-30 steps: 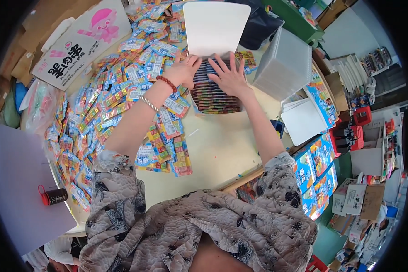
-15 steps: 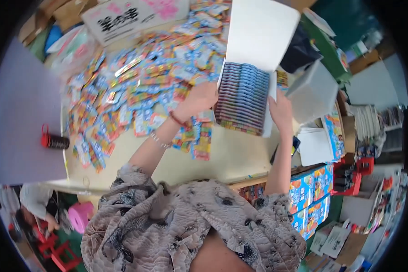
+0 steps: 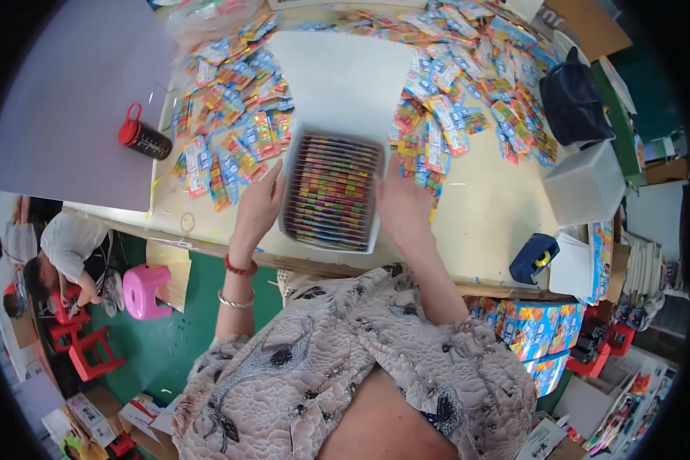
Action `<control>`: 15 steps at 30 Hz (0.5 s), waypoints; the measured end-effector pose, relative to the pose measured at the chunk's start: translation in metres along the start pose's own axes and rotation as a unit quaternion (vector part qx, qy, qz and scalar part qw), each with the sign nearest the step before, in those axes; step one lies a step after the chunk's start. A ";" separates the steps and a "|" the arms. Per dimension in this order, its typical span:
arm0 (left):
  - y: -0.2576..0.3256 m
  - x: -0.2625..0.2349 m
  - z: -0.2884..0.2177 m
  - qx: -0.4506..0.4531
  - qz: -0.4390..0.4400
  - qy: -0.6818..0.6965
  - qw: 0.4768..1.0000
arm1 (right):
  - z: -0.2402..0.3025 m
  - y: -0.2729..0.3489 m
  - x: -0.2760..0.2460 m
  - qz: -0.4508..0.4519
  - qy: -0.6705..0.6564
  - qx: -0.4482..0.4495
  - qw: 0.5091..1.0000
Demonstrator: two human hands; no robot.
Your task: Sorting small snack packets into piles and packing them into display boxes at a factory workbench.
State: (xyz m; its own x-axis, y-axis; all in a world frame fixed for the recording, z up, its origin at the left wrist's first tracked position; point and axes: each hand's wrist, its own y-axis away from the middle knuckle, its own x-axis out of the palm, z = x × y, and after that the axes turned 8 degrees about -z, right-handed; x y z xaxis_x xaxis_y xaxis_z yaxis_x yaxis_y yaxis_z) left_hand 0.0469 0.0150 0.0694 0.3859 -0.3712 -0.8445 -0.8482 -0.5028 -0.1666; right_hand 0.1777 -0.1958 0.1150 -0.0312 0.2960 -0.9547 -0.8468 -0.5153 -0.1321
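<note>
Between my hands is a white carton box [image 3: 341, 88] with its lid folded up and away from me. Rows of small colourful packets [image 3: 333, 192] stand packed tightly on edge inside it. My left hand [image 3: 261, 201] grips the box's left wall, fingers along the outside. On the opposite wall, my right hand [image 3: 405, 201] holds it, with some fingertips hidden behind the side. The box is near the front edge of the table; whether it rests there or is slightly raised, I cannot tell. Loose packets [image 3: 445, 123] of the same look lie spread beyond it.
A dark bottle with a red cap [image 3: 144, 141] stands at the left. At right are a blue tape dispenser [image 3: 534, 258], a translucent bin [image 3: 586, 182] and a dark bag [image 3: 573, 100]. Blue printed boxes [image 3: 540, 330] are stacked below the table. A person [image 3: 73, 245] sits at far left, near a pink stool [image 3: 147, 291].
The box has come left and nearer to me, held in both hands, and now faces me more squarely. My view has turned, so the table appears shifted.
</note>
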 end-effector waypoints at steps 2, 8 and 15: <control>0.018 -0.004 -0.008 -0.120 -0.042 0.186 0.974 | 0.017 -0.012 -0.020 0.060 0.039 0.034 0.997; 0.061 0.022 -0.031 -0.175 -0.125 0.248 0.945 | 0.049 -0.099 0.021 -0.171 -0.078 -0.476 0.859; 0.072 0.027 -0.042 -0.038 -0.132 0.068 0.988 | 0.056 -0.161 0.053 -0.066 0.065 -0.737 0.670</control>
State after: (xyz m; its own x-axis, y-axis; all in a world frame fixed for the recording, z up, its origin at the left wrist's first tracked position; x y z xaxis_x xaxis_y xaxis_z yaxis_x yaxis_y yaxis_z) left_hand 0.0113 -0.0635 0.0561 0.6397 -0.3185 -0.6995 -0.6838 -0.6515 -0.3287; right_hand 0.2828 -0.0523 0.1004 0.1208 0.3936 -0.9113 0.6086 -0.7546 -0.2453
